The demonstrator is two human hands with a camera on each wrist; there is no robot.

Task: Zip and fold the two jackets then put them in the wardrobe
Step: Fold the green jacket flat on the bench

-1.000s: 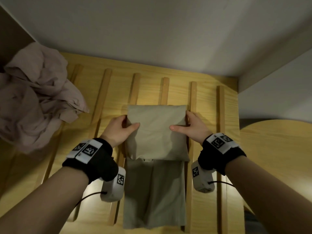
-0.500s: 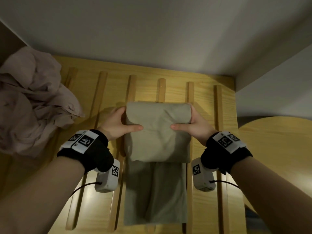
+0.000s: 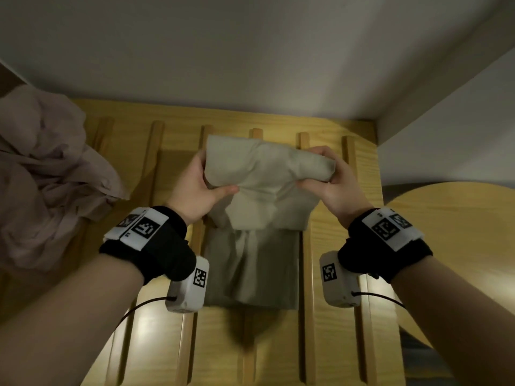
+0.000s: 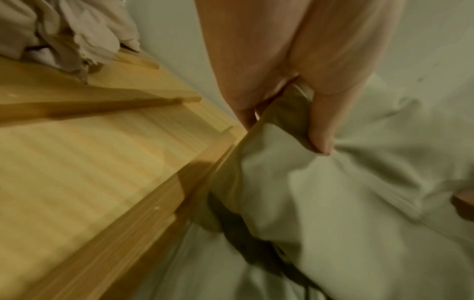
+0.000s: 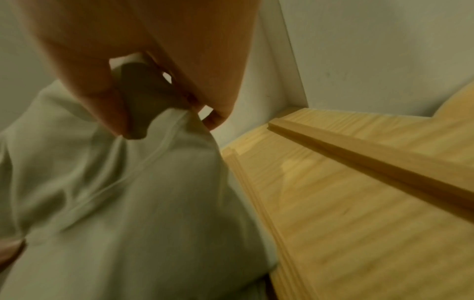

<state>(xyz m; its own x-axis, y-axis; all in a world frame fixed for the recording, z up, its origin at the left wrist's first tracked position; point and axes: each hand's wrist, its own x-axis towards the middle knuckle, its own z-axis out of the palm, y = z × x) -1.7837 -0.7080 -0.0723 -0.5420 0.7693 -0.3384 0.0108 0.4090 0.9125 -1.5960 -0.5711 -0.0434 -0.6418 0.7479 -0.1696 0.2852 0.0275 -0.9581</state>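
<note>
A: Starting at the far left, what lies there?

B: A crumpled pinkish jacket (image 3: 47, 174) is heaped on the slatted wooden surface (image 3: 334, 316). It shows again at the top left of the left wrist view (image 4: 77, 34), bunched and unfolded, well apart from both hands.

A: And moving right?

B: The left hand (image 3: 195, 188) grips the left edge of the folded upper part of the beige jacket (image 3: 264, 185). Its thumb lies across the near face of the fabric and its fingers go behind. In the left wrist view the thumb (image 4: 325, 121) presses into the cloth (image 4: 333, 203), which bunches under it.

A: Where does the beige jacket sit?

B: In the middle of the slats. Its folded upper part is lifted between the two hands, tilted and creased, while the lower part (image 3: 250, 274) lies flat on the wood, nearer the person.

A: And the other side?

B: The right hand (image 3: 334, 185) clamps the right end of the fold, fingers curled over the top and thumb underneath. The right wrist view shows the fingers (image 5: 107, 105) pinching a gathered ridge of fabric (image 5: 115, 203) just left of a raised slat (image 5: 372, 162).

A: Anything farther right?

B: A rounded wooden panel (image 3: 459, 232), beside the slatted surface, below a pale wall (image 3: 278, 51).
</note>
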